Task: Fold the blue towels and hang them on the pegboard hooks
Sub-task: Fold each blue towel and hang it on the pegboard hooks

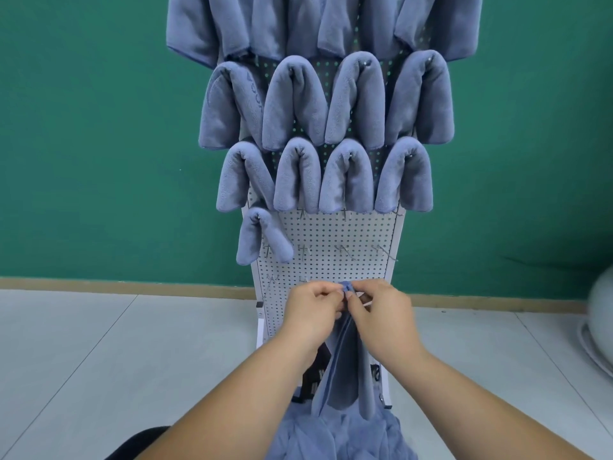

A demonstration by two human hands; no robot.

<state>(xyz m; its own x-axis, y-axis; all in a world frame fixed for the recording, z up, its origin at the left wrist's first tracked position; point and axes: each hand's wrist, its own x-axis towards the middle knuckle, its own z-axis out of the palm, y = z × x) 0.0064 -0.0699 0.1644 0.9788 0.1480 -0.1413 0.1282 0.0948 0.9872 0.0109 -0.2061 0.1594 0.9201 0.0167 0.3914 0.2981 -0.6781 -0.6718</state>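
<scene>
Head view: a soft blue microfibre towel (pixel 345 370) hangs as a narrow, lengthwise-gathered strip in front of the lower part of the white perforated pegboard (pixel 338 234). Its top is bunched between both hands, and its lower end runs down into a crumpled heap of blue towels (pixel 345 436) at the bottom edge. The left hand (pixel 311 313) has its grip drawn narrow, curled fingers pinching the bunched top from the left. The right hand (pixel 381 313) pinches the same spot from the right. The hands meet knuckles up, nearly touching, with the forearms converging from the lower corners. Bare metal hooks (pixel 384 252) stand just above them. Higher up, rows of folded blue towels (pixel 295 104) drape over hooks.
</scene>
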